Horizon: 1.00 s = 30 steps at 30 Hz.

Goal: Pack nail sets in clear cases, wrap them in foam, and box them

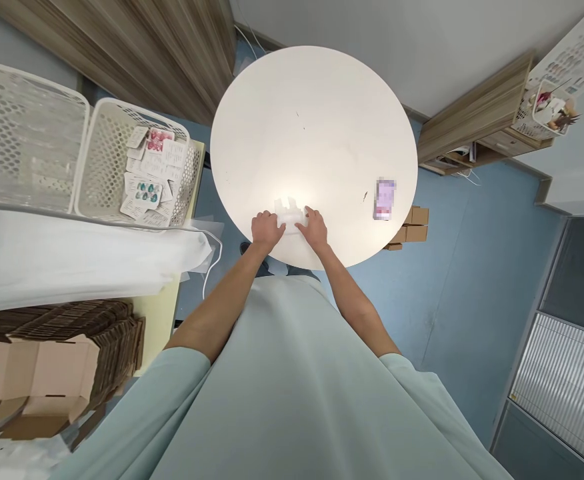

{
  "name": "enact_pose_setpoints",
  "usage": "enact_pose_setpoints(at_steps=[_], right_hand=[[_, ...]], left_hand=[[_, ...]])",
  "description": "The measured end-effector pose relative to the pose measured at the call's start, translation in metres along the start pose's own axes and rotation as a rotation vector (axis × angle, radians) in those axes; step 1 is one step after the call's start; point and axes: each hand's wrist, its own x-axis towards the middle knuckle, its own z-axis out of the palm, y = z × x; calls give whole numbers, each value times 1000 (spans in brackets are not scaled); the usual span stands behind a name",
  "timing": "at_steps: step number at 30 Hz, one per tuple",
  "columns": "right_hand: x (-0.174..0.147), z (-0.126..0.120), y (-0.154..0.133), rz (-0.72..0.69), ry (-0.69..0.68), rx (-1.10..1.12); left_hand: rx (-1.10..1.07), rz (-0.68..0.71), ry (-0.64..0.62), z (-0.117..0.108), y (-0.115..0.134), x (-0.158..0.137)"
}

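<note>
Both ends of a translucent piece (291, 216) are pinched — one by the left hand (267, 230), one by the right hand (315, 230) | piece: between them, near part of round white surface (312, 120) | blurred purple item (385, 198): surface's right side, well apart from both hands | white basket (103, 157) with cards (155, 172): left

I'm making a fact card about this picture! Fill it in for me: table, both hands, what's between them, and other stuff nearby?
Table: round, white
Left hand: at the left end of the clear piece
Right hand: at its right end
Between hands: the clear piece, looks like plastic
Also on table: purple rectangle, blurred
Left of table: white basket holding cards; brown cardboard
</note>
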Motion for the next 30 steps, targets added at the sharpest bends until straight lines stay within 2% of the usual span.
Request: enact_pose_setpoints(at_steps=[4,6,12,18,21,27,30], right_hand=[[0,1,-5,-248,-55,-148],[-2,0,-7,-308,-103,-200],[-22,1,-15,-245,-135,-262],[-40,15,-29,-192,-224,-232],[-36,25,-43,-188,-261,-233],[-21,50,-87,-238,-309,-256],[-15,59,-103,-215,-305,-250]], left_hand=[[-73,-10,47,-1,0,-9],[-116,-21,80,0,-2,-17],[-330,-147,89,9,-15,-42],[-558,-191,27,12,-30,-43],[-584,-201,44,5,-42,-39],[-733,-358,84,-18,-83,-34],[-792,-372,125,-30,-98,-33]])
